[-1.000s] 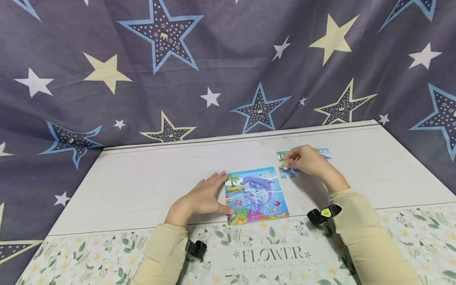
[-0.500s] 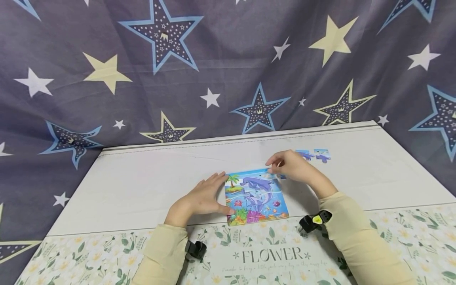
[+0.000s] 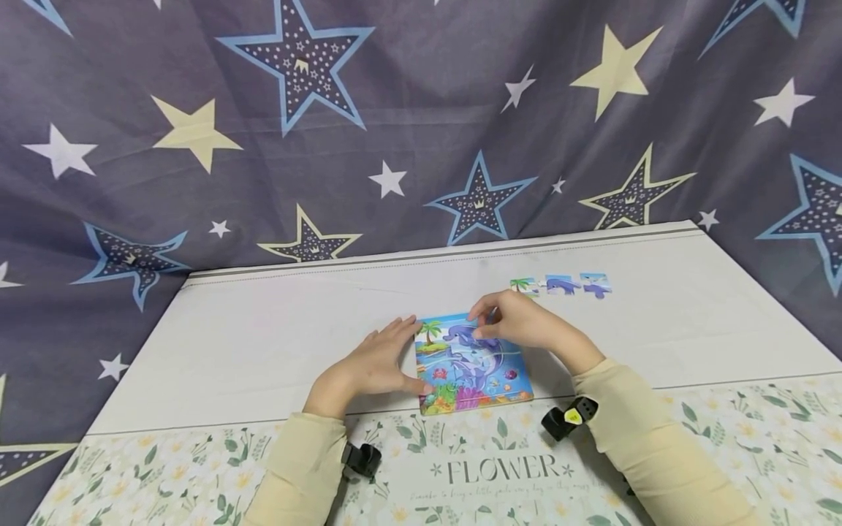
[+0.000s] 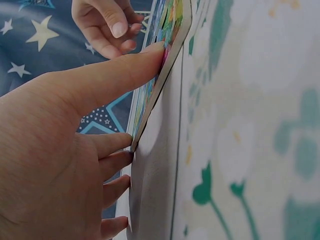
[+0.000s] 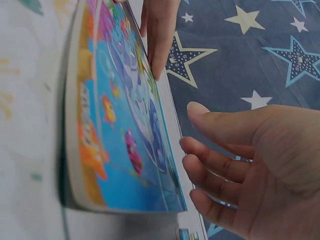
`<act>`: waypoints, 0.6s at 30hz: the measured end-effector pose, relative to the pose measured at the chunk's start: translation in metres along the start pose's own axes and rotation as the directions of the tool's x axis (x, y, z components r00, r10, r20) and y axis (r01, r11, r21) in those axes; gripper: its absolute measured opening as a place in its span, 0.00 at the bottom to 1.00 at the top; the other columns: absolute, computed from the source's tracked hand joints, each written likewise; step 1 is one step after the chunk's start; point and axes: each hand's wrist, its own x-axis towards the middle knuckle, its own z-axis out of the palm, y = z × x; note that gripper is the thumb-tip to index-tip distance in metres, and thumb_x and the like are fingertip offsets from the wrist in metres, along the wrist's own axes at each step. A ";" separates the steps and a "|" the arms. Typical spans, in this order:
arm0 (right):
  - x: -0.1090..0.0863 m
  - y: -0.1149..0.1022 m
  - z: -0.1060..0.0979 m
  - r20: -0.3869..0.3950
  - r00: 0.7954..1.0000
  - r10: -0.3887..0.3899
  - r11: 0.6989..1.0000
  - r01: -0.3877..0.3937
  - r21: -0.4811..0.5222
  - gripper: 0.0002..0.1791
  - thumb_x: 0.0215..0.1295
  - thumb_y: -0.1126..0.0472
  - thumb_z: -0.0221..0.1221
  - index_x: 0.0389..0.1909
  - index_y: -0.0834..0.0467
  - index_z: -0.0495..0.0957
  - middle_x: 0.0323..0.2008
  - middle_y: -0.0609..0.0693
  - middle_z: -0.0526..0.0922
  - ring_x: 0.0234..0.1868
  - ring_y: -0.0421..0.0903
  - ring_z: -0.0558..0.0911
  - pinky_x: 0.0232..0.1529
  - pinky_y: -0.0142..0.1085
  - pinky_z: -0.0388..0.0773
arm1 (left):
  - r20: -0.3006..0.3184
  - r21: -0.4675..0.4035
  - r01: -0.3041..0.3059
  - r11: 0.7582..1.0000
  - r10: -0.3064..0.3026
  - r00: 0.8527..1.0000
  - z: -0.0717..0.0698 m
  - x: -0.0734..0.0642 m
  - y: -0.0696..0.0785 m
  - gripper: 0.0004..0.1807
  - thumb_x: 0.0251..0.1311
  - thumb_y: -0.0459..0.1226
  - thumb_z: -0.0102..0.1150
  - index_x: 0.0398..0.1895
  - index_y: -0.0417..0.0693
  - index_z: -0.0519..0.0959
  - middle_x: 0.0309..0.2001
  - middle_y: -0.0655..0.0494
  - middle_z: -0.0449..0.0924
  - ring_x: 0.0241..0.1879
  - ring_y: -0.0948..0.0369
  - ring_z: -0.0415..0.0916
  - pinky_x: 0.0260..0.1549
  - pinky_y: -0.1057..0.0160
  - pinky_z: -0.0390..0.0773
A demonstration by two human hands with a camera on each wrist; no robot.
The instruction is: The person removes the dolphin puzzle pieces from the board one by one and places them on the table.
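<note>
A square dolphin jigsaw puzzle (image 3: 476,402) lies on the white part of the table. My left hand (image 3: 368,369) rests at its left side, thumb straight on the lower left corner and fingertips at the upper left edge. Over the puzzle's upper part is my right hand (image 3: 522,321), fingers bent and thumb apart from them. No piece shows between them in the right wrist view, where the puzzle (image 5: 132,165) is close below the fingers.
Loose jigsaw pieces lie behind my right hand: a palm-tree piece (image 3: 522,285), a dolphin piece (image 3: 560,286) and a blue-purple piece (image 3: 595,285). Another blue piece (image 5: 186,234) shows beside the puzzle. A floral mat (image 3: 197,475) covers the table's front; a star-patterned curtain (image 3: 408,109) hangs behind.
My right hand has moved left and towards me, from the loose pieces to over the puzzle. The palm-tree piece has come into fuller view. The left hand keeps its place.
</note>
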 end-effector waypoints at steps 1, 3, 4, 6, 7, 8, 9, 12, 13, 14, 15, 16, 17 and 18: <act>0.000 -0.001 0.001 0.010 1.000 -0.002 1.000 0.002 -0.003 0.12 0.64 0.66 0.65 0.47 0.65 0.82 0.33 0.50 0.81 0.27 0.42 0.76 0.28 0.34 0.73 | 0.002 0.002 0.002 1.000 -0.002 1.000 0.000 0.000 0.000 0.60 0.46 0.57 0.72 0.78 0.45 0.52 0.79 0.48 0.45 0.78 0.50 0.38 0.74 0.43 0.40; -0.001 -0.003 0.003 0.026 1.000 -0.004 1.000 0.004 -0.013 0.13 0.63 0.66 0.66 0.47 0.64 0.82 0.34 0.49 0.81 0.26 0.41 0.74 0.27 0.34 0.72 | 0.004 0.003 0.002 1.000 -0.002 1.000 0.000 0.000 0.000 0.60 0.46 0.57 0.72 0.78 0.45 0.52 0.79 0.48 0.44 0.78 0.50 0.38 0.74 0.43 0.40; -0.001 -0.004 0.004 0.033 0.999 -0.003 1.000 0.004 -0.019 0.13 0.63 0.65 0.66 0.47 0.64 0.82 0.33 0.49 0.80 0.24 0.41 0.72 0.26 0.33 0.70 | 0.004 0.004 0.001 1.000 -0.001 1.000 0.000 0.000 0.000 0.60 0.46 0.57 0.72 0.78 0.45 0.52 0.79 0.48 0.44 0.78 0.50 0.38 0.74 0.43 0.40; -0.001 -0.006 0.006 0.042 0.999 0.000 0.999 0.002 -0.037 0.13 0.62 0.65 0.67 0.47 0.63 0.82 0.34 0.49 0.80 0.22 0.41 0.68 0.24 0.33 0.67 | 0.004 0.003 0.000 1.000 0.000 1.000 0.000 0.000 0.000 0.60 0.46 0.58 0.72 0.78 0.45 0.52 0.79 0.49 0.44 0.78 0.50 0.38 0.74 0.43 0.40; -0.001 -0.006 0.008 0.046 0.999 0.001 0.999 0.002 -0.050 0.14 0.61 0.64 0.68 0.48 0.63 0.82 0.34 0.50 0.80 0.23 0.40 0.69 0.25 0.33 0.68 | 0.003 0.003 -0.001 1.000 0.001 1.000 0.000 0.000 0.000 0.60 0.46 0.58 0.72 0.78 0.45 0.52 0.79 0.49 0.44 0.78 0.50 0.38 0.74 0.43 0.40; 0.000 -0.007 0.009 0.050 0.999 0.004 0.998 -0.001 -0.062 0.15 0.61 0.64 0.68 0.48 0.62 0.82 0.35 0.50 0.80 0.24 0.40 0.69 0.25 0.33 0.68 | 0.002 0.002 -0.002 1.000 0.002 1.000 0.000 0.000 0.000 0.60 0.46 0.57 0.72 0.78 0.45 0.52 0.79 0.48 0.44 0.78 0.50 0.38 0.73 0.43 0.40; 0.000 -0.008 0.010 0.054 0.999 0.008 0.997 -0.004 -0.074 0.16 0.60 0.64 0.69 0.48 0.62 0.82 0.36 0.50 0.80 0.25 0.41 0.71 0.27 0.33 0.70 | 0.000 0.002 -0.003 1.000 0.003 1.000 0.000 0.000 0.000 0.60 0.46 0.57 0.72 0.78 0.45 0.52 0.79 0.48 0.44 0.78 0.50 0.38 0.73 0.43 0.40; -0.001 -0.011 0.012 0.067 0.997 0.026 0.994 -0.019 -0.112 0.19 0.58 0.63 0.71 0.50 0.62 0.81 0.40 0.52 0.81 0.35 0.43 0.77 0.35 0.36 0.76 | -0.001 0.000 -0.004 1.000 0.004 1.000 0.000 0.000 0.000 0.60 0.46 0.57 0.73 0.78 0.44 0.52 0.79 0.48 0.45 0.78 0.50 0.38 0.73 0.43 0.40; -0.001 -0.012 0.013 0.072 0.997 0.032 0.992 -0.023 -0.126 0.20 0.57 0.62 0.71 0.51 0.62 0.81 0.41 0.52 0.81 0.38 0.44 0.78 0.38 0.37 0.78 | -0.001 -0.001 -0.005 1.000 0.005 1.000 0.000 -0.001 0.000 0.60 0.46 0.57 0.73 0.78 0.44 0.52 0.79 0.48 0.45 0.78 0.50 0.38 0.73 0.43 0.40; 0.000 -0.013 0.013 0.077 0.996 0.040 0.990 -0.029 -0.137 0.22 0.57 0.62 0.72 0.52 0.62 0.81 0.42 0.52 0.81 0.39 0.46 0.78 0.40 0.38 0.79 | -0.002 -0.004 -0.005 1.000 0.005 1.000 0.000 -0.001 0.000 0.60 0.46 0.57 0.73 0.78 0.44 0.52 0.79 0.48 0.45 0.78 0.50 0.38 0.73 0.43 0.40; 0.000 -0.013 0.014 0.081 0.996 0.045 0.988 -0.032 -0.150 0.23 0.56 0.61 0.72 0.52 0.62 0.80 0.42 0.52 0.80 0.40 0.46 0.78 0.42 0.39 0.79 | -0.003 -0.004 -0.006 1.000 0.006 1.000 0.000 -0.001 0.000 0.60 0.46 0.57 0.73 0.78 0.44 0.52 0.79 0.48 0.45 0.78 0.50 0.38 0.73 0.43 0.40; 0.000 -0.014 0.015 0.084 0.995 0.049 0.986 -0.035 -0.162 0.24 0.56 0.61 0.73 0.53 0.62 0.80 0.42 0.52 0.80 0.40 0.47 0.78 0.42 0.40 0.79 | -0.004 -0.006 -0.008 1.000 0.008 1.000 0.000 -0.001 0.000 0.60 0.46 0.57 0.73 0.78 0.44 0.52 0.79 0.48 0.45 0.78 0.50 0.38 0.73 0.43 0.40; 0.000 -0.014 0.016 0.088 0.995 0.052 0.984 -0.036 -0.173 0.25 0.55 0.60 0.73 0.54 0.62 0.80 0.43 0.52 0.80 0.40 0.47 0.78 0.43 0.40 0.79 | -0.006 -0.006 -0.010 1.000 0.010 1.000 0.000 -0.001 0.000 0.60 0.46 0.56 0.73 0.78 0.44 0.53 0.79 0.48 0.45 0.78 0.50 0.38 0.73 0.43 0.40; 0.000 -0.014 0.016 0.088 0.995 0.055 0.982 -0.038 -0.184 0.26 0.55 0.60 0.73 0.54 0.62 0.80 0.43 0.52 0.79 0.40 0.47 0.78 0.43 0.40 0.79 | -0.007 -0.007 -0.012 1.000 0.012 1.000 0.000 -0.001 0.000 0.60 0.46 0.56 0.73 0.78 0.44 0.53 0.79 0.48 0.46 0.78 0.50 0.39 0.73 0.43 0.40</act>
